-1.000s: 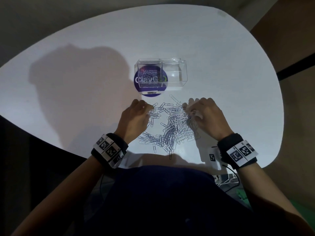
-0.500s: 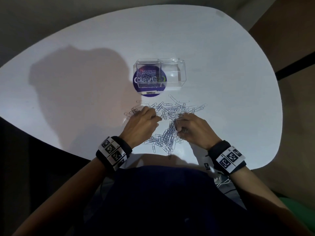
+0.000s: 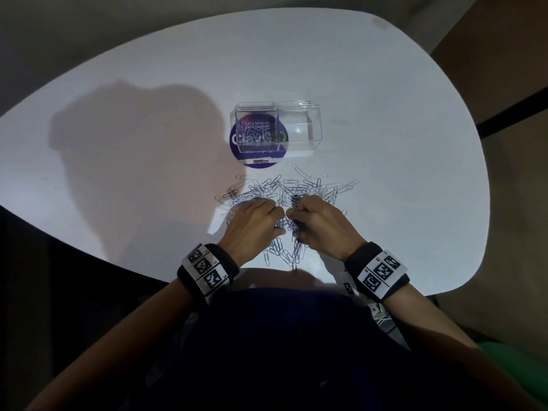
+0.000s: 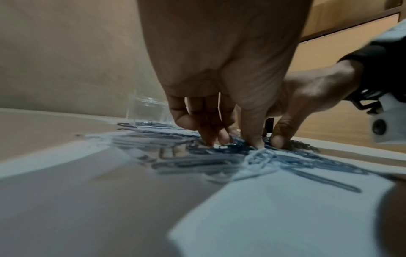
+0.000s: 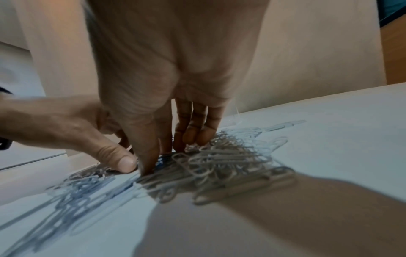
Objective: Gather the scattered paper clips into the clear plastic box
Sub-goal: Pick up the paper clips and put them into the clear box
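A heap of silver paper clips (image 3: 296,188) lies on the white table (image 3: 400,137) just in front of me. Behind it stands the clear plastic box (image 3: 299,126), open, with some clips in its left half. My left hand (image 3: 267,213) and right hand (image 3: 299,213) sit side by side on the heap's near part, almost touching. In the left wrist view, the left hand (image 4: 237,140) has curled fingers and thumb dug into the paper clips (image 4: 219,161). In the right wrist view, the right hand (image 5: 167,151) closes the same way on the paper clips (image 5: 222,161). Clips beneath both palms are hidden.
A round purple sticker (image 3: 255,161) lies under the box's left half. The table's curved near edge runs just behind my wrists, and a few clips (image 3: 284,256) lie close to it. My shadow darkens the table's left side.
Both hands have come in from the heap's outer sides towards each other and slightly towards me, dragging clips into the middle. The box has not moved.
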Motion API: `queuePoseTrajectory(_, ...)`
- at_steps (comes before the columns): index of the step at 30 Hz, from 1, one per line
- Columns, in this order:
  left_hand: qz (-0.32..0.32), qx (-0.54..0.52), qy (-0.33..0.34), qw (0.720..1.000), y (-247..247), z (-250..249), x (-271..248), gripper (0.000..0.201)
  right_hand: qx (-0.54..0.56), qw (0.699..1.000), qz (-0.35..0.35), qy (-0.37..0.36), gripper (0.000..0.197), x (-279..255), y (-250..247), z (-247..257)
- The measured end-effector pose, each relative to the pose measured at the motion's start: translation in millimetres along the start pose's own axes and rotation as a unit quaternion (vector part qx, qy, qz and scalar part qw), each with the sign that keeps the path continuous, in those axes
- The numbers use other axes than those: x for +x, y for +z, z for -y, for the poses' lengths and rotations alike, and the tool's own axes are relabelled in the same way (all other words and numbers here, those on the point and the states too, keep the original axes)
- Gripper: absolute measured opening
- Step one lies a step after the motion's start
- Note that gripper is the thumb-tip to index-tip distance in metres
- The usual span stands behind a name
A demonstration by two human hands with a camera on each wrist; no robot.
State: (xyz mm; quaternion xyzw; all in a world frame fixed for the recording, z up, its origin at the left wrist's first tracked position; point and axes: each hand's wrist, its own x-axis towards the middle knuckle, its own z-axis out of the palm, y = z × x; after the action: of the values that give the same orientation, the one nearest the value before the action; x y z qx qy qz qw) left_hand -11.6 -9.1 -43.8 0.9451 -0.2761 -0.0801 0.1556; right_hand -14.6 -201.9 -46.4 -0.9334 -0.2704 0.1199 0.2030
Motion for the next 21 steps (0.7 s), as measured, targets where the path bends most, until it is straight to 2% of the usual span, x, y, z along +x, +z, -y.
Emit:
queuePoseTrajectory(6,0.010,-0.131,-0.092,0.987,-4,11,3,0.009,0.009,1.000,-0.023,0.003,0.008,8,-3,5)
queuePoseTrajectory(8,0.021,-0.178,-0.119,0.977,-7,14,4,0.007,0.021,0.999,-0.029,0.008,0.002,8,-6,3)
queuePoseTrajectory(10,0.037,-0.251,-0.141,0.957,-12,19,4,0.008,0.083,0.994,-0.043,0.048,0.002,7,-13,1)
queuePoseTrajectory(14,0.054,-0.351,-0.179,0.918,-28,26,9,0.006,0.278,0.944,-0.079,0.161,0.003,7,-27,-3)
queuePoseTrajectory(18,0.062,-0.448,-0.220,0.864,-36,30,11,0.013,0.389,0.895,-0.054,0.210,0.004,7,-32,-6)
queuePoseTrajectory(21,0.063,-0.475,-0.230,0.847,-38,31,11,0.014,0.438,0.867,-0.054,0.233,0.010,6,-34,-7)
